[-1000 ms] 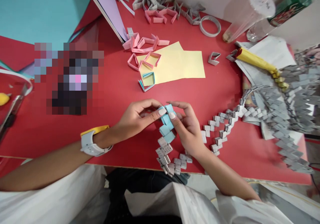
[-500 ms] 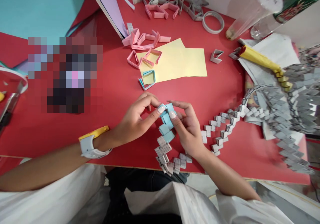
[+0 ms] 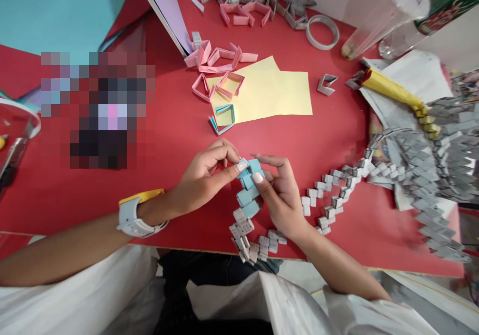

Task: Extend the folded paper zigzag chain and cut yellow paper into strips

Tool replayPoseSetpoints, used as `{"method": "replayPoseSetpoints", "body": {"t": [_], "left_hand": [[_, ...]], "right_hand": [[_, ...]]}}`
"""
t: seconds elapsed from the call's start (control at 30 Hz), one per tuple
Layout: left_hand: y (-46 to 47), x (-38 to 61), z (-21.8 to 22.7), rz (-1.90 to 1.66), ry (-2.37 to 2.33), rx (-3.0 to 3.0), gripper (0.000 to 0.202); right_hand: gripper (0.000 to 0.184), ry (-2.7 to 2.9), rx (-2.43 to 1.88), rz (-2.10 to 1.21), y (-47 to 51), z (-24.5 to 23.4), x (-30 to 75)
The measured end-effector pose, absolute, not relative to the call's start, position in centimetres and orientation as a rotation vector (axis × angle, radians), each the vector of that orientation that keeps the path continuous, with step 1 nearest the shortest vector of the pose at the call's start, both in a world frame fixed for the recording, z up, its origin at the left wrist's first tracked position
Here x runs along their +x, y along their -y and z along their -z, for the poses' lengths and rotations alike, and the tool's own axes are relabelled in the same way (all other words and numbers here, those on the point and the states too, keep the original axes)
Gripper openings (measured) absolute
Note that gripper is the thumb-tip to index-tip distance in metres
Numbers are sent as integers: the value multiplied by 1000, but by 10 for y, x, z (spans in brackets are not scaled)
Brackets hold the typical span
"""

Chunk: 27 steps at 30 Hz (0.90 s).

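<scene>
A zigzag chain of folded paper links hangs between my hands, its top end blue and its lower part grey printed paper. My left hand pinches the blue end between thumb and fingers. Just below that, my right hand grips the blue part with its thumb on top, the index finger reaching toward the tip. The grey part curls down at the table's front edge and passes behind my right wrist. Beyond my hands lie a blue folded strip and pink folded strips, partly on yellow paper.
On the red table, long grey chains and a yellow roll lie at right. A tape roll, a plastic cup and a bottle stand or lie at the back. A blurred-out object is at left.
Both hands keep their hold on the blue end. The chain's blue and grey links below have swung slightly left. The whole view has shifted a little.
</scene>
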<state>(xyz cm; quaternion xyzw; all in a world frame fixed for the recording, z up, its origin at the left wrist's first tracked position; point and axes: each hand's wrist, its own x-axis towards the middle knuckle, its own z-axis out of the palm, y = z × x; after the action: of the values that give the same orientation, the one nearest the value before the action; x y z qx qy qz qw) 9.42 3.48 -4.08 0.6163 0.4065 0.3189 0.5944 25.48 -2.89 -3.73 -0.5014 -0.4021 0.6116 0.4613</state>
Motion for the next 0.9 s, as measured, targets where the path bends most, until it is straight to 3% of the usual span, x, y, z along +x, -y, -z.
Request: {"method": "replayPoseSetpoints", "body": {"t": [0.53, 0.9], "left_hand": [[-27, 92, 45, -813, -893, 1565, 20], [-38, 90, 33, -672, -869, 1339, 20]], "right_hand": [[25, 985, -1115, -1649, 26, 42, 260], [24, 1103, -1191, -1490, 26, 36, 266]]}}
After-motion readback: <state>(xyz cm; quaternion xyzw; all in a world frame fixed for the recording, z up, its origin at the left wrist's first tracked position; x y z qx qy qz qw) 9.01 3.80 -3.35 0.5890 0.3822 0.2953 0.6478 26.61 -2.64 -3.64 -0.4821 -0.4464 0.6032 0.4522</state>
